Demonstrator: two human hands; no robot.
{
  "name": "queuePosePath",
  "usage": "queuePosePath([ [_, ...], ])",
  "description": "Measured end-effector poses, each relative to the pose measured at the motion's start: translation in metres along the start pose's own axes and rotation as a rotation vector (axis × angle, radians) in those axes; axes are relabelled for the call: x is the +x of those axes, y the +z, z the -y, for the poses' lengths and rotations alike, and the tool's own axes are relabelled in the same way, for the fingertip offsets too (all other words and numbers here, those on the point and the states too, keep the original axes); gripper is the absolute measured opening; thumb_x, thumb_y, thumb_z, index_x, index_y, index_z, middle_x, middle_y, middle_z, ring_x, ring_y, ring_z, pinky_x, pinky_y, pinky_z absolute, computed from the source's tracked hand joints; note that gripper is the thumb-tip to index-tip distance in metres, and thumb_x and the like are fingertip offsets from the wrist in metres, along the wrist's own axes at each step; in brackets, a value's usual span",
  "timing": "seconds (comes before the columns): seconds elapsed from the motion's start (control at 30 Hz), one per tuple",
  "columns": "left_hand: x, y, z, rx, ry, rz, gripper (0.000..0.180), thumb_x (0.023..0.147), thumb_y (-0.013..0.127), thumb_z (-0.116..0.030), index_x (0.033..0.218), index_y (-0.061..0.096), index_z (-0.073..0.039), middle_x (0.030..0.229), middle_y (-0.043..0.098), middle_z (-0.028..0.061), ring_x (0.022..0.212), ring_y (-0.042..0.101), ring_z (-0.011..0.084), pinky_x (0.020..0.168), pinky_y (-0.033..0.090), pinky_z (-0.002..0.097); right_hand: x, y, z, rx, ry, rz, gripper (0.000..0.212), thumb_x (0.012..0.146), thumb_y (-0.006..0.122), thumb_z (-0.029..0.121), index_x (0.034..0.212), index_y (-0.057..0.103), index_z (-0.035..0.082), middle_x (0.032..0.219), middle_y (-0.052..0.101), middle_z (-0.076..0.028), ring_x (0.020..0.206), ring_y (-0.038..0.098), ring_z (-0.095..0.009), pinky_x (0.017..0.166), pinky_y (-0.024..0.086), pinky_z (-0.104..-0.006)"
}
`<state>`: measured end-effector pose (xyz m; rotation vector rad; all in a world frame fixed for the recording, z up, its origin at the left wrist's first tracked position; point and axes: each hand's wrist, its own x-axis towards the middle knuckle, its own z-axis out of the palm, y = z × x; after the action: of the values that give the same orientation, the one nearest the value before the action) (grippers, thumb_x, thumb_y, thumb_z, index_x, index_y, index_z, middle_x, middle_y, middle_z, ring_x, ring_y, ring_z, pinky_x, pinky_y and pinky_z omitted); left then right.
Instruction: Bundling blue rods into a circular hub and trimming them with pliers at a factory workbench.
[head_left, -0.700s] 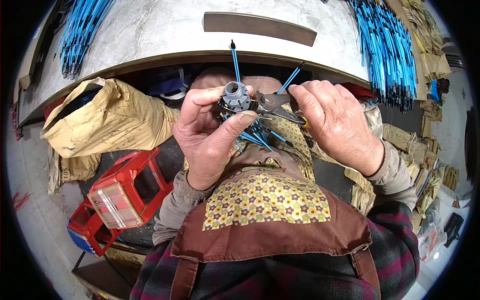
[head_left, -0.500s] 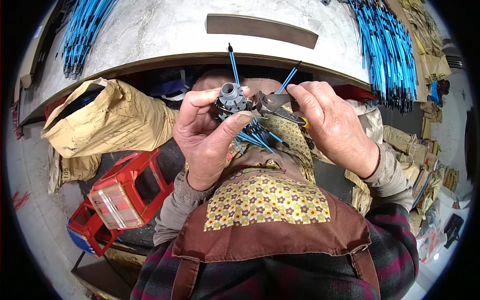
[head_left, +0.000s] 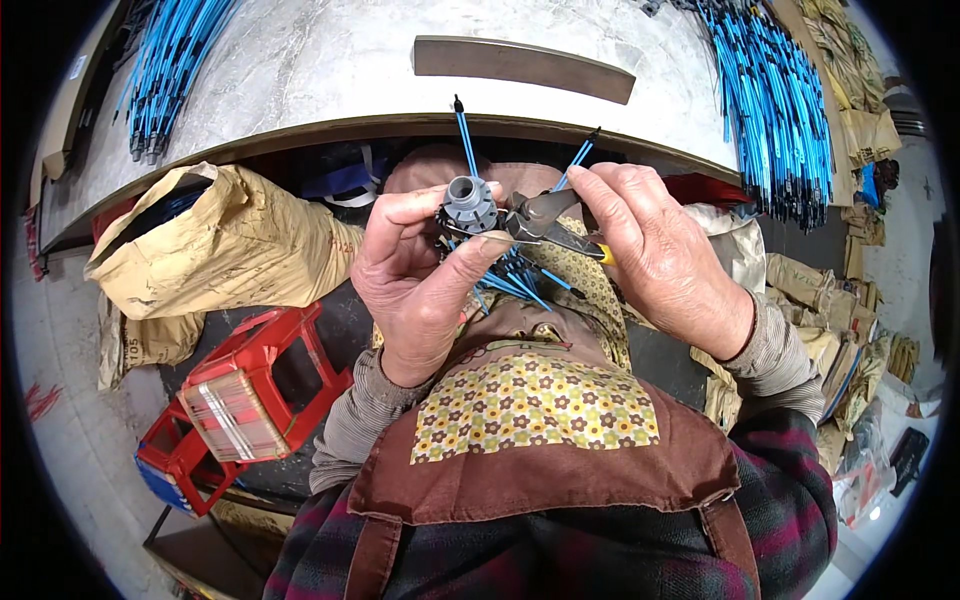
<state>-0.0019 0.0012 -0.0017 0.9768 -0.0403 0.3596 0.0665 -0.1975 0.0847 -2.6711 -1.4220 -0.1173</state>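
- Far left, I see a paper sack [head_left: 265, 240] standing open beside the table edge, with a red stool [head_left: 232, 415] below it.
- The left hand [head_left: 415, 285] is closed to a pinch, thumb below and fingers behind, with the grey hub [head_left: 470, 208] between them.
- The hub sits at that hand's fingertips, left of the other hand and apart from it, its round opening facing up toward my camera.
- Just right of the hub I have the pliers [head_left: 545, 215], their head close against its side; I cannot tell what they bite.
- The right hand [head_left: 665, 240] is curled over the pliers' yellow-ended handles, its palm hidden from me.
- Far right, blue rods [head_left: 775, 120] lie bundled on the table.
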Motion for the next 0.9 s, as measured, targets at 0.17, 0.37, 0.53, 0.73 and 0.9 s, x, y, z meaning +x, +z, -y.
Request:
queuePosePath([
  [0.17,0.0005,0.0004,-0.0006,0.015,-0.001,0.008,0.048,0.079,0.073,0.014,0.118,0.051,-0.004,0.116,0.068,0.0194,0.100,0.069,0.0215,0.087,0.055,0.0288,0.0001,-0.0004,-0.0003,0.002,0.009,0.013,0.054,0.080,0.063,0.004,0.131,0.048,-0.004,0.119,0.055,-0.017,0.097,0.056,-0.029,0.080,0.052,-0.0338],
  [0.37,0.0011,0.0009,-0.0005,0.021,-0.006,-0.008,0.048,0.078,0.073,0.014,0.117,0.052,-0.004,0.116,0.069,0.0193,0.100,0.068,0.0211,0.087,0.054,0.0288,0.0015,-0.0012,0.0011,0.031,0.053,0.041,0.058,0.078,0.062,0.003,0.134,0.048,-0.004,0.120,0.056,-0.019,0.100,0.057,-0.032,0.086,0.050,-0.0361],
  [0.53,0.0008,0.0012,-0.0010,0.029,-0.014,-0.011,0.047,0.077,0.072,0.015,0.116,0.053,-0.005,0.115,0.069,0.0197,0.103,0.068,0.0238,0.089,0.054,0.0304,0.0020,-0.0016,0.0005,0.011,0.044,0.045,0.053,0.080,0.062,0.005,0.131,0.050,-0.003,0.118,0.057,-0.018,0.098,0.057,-0.030,0.085,0.050,-0.0355],
  [0.73,0.0022,0.0015,-0.0011,0.032,-0.014,-0.004,0.047,0.076,0.071,0.015,0.114,0.053,-0.007,0.115,0.069,0.0203,0.106,0.067,0.0266,0.091,0.053,0.0322,0.0032,-0.0027,-0.0003,-0.025,0.032,0.043,0.050,0.081,0.062,0.005,0.129,0.051,-0.003,0.116,0.058,-0.017,0.095,0.057,-0.029,0.083,0.050,-0.0353],
  [0.9,0.0028,0.0008,-0.0005,-0.008,-0.014,-0.002,0.048,0.077,0.073,0.015,0.116,0.053,-0.005,0.116,0.068,0.0191,0.104,0.068,0.0234,0.091,0.054,0.0309,0.0061,-0.0056,-0.0032,-0.070,0.001,0.043,0.050,0.082,0.062,0.005,0.129,0.051,-0.003,0.116,0.058,-0.016,0.095,0.058,-0.029,0.083,0.050,-0.0351],
])
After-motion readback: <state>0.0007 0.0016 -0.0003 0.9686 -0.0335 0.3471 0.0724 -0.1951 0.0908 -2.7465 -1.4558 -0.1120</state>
